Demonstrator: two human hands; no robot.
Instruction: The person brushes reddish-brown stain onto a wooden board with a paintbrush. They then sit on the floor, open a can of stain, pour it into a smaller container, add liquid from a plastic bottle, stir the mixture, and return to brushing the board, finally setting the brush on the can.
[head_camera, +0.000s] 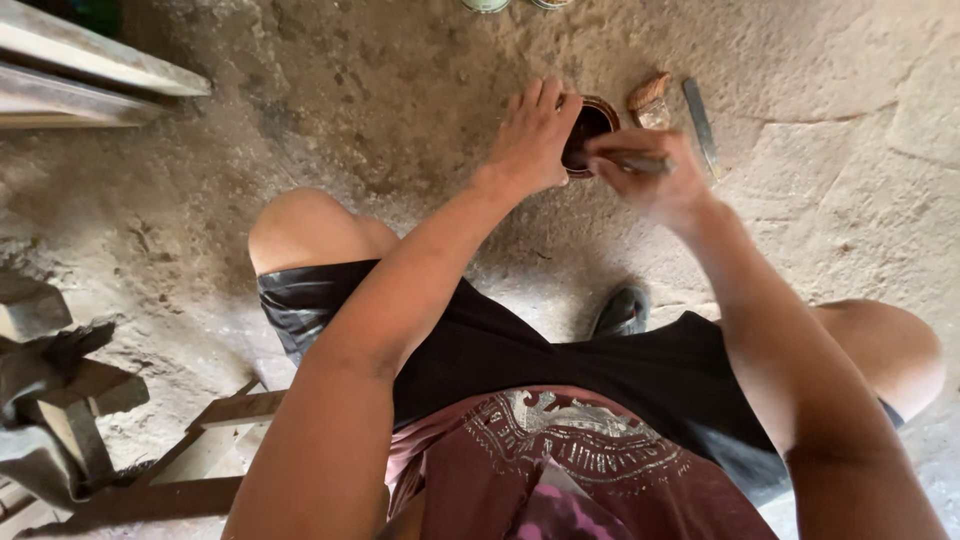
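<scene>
Rough, dusty stone floor, cracked and uneven; grey planks at 10 o'clock, a low wooden frame at 7 o'clock. The person squats, knees wide, dark shoe just below centre.

Small round tin of dark contents sits on the floor at 12 o'clock, between both hands. Left hand lies flat against the tin's left side, fingers extended and together — apparently steadying it so it does not slide. Right hand pinches a thin grey tool between thumb and fingers, its tip pointed at the tin's rim; whether the tip touches cannot be told.

Just beside the tin at 1 o'clock: a brownish lump and a narrow flat metal strip — within reach of the right hand.
</scene>
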